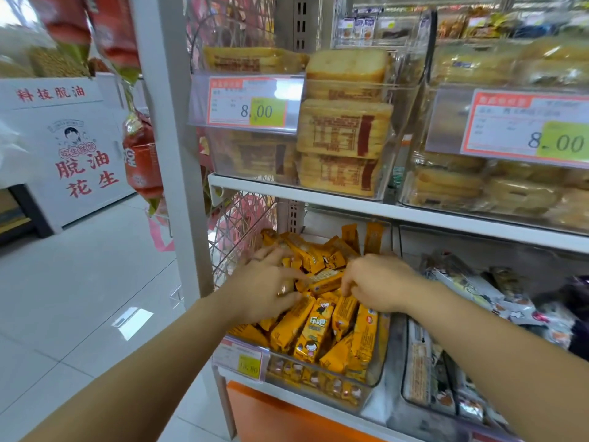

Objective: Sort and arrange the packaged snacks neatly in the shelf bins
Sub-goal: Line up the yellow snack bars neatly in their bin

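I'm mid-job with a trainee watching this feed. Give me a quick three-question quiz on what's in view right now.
1. True or false: the left hand and right hand are both in the clear bin of yellow snack packets.
2. The price tag on the upper-left toast bin reads: A 8.00, B 5.00, C 12.00?
3. Fill in: the packaged toast slices sit on a shelf that is ___ the hands.
Key: 1 true; 2 A; 3 above.
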Available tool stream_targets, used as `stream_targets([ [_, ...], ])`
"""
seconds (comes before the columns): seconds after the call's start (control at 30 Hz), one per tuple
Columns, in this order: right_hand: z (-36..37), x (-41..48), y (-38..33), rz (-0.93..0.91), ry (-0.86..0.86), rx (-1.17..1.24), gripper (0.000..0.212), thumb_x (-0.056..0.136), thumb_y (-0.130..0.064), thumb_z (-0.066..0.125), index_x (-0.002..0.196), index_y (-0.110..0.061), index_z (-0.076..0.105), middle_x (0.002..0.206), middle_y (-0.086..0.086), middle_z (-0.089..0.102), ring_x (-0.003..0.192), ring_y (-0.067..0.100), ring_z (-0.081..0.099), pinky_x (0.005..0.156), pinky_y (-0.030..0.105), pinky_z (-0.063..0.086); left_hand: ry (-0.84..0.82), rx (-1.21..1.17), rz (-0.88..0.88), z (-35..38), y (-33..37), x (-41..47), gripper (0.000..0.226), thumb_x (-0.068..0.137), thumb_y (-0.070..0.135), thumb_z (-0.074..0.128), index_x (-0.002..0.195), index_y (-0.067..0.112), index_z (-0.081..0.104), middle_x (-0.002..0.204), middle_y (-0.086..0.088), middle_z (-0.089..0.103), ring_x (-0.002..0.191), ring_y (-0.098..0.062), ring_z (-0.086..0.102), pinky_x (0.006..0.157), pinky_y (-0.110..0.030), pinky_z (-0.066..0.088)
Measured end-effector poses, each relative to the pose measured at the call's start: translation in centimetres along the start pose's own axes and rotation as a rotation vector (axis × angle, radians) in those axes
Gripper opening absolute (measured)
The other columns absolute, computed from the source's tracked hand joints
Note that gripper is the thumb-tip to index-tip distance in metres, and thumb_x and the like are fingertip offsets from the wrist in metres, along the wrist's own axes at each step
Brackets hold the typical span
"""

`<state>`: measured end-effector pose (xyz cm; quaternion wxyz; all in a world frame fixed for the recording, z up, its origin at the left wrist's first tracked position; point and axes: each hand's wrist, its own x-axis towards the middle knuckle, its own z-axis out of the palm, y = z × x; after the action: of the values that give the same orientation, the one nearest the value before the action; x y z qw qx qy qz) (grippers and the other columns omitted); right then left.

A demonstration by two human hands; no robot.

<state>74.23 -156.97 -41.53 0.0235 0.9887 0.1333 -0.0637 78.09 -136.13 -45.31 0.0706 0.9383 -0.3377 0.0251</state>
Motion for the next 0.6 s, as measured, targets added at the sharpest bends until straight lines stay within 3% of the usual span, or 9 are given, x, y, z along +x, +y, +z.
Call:
stream_targets([
  [0.07,0.2,0.1,-0.4,-0.069,-0.115,-0.052,0.031,0.09,-0.049,0.051,0.117,-0.038,0.061,0.117,-0.008,0.062,0.114,0.017,0.049,0.103,0.044,0.031,-0.037,0.075,0.096,-0.2,1.6,0.0,0.049,0.084,0.063,0.035,0.127,0.046,0.053,0.148,0.016,0.031,0.144,-0.014,0.009,0.114,-0.058,-0.007],
  [0.17,0.4,0.1,-0.7,-0.049,-0.277,-0.175,0.054,0.077,-0.069,0.055,0.122,-0.039,0.057,0.121,-0.004,0.058,0.122,0.022,0.04,0.106,0.048,0.024,-0.241,0.133,0.117,0.3,3.3,0.1,0.057,0.085,0.068,0.042,0.137,0.043,0.042,0.15,0.01,0.031,0.143,-0.015,0.013,0.113,-0.059,-0.006],
  [0.23,0.4,0.1,-0.9,-0.028,-0.265,-0.165,0.051,0.075,-0.065,0.06,0.118,-0.037,0.058,0.117,-0.005,0.058,0.121,0.022,0.041,0.103,0.046,0.024,-0.322,0.175,0.056,0.0,3.2,0.2,0.06,0.085,0.066,0.045,0.139,0.041,0.038,0.148,0.005,0.034,0.14,-0.02,0.021,0.113,-0.06,-0.004],
  [0.37,0.5,-0.1,-1.0,0.008,-0.076,-0.061,0.032,0.079,-0.045,0.062,0.109,-0.034,0.06,0.09,-0.009,0.051,0.111,0.02,0.048,0.106,0.045,0.024,-0.406,0.167,-0.021,-0.9,3.5,0.6,0.059,0.083,0.056,0.051,0.138,0.036,0.037,0.146,0.001,0.036,0.138,-0.026,0.023,0.113,-0.06,-0.001],
  [0.47,0.4,-0.9,-0.2,0.045,-0.004,-0.013,0.032,0.084,-0.037,0.055,0.117,-0.04,0.057,0.113,-0.005,0.057,0.115,0.021,0.045,0.108,0.046,0.021,-0.437,0.118,0.022,-0.3,4.4,0.9,0.055,0.086,0.048,0.052,0.138,0.039,0.036,0.148,0.002,0.032,0.138,-0.026,0.022,0.114,-0.059,-0.001],
  [0.6,-0.1,-1.7,1.6,0.09,0.103,0.113,0.031,0.086,-0.021,0.05,0.107,-0.04,0.064,0.12,-0.01,0.055,0.117,0.017,0.046,0.111,0.045,0.021,-0.429,-0.011,0.008,-0.3,4.2,1.2,0.03,0.089,0.037,0.05,0.117,0.038,0.061,0.134,0.002,0.05,0.131,-0.022,0.031,0.115,-0.056,-0.002],
])
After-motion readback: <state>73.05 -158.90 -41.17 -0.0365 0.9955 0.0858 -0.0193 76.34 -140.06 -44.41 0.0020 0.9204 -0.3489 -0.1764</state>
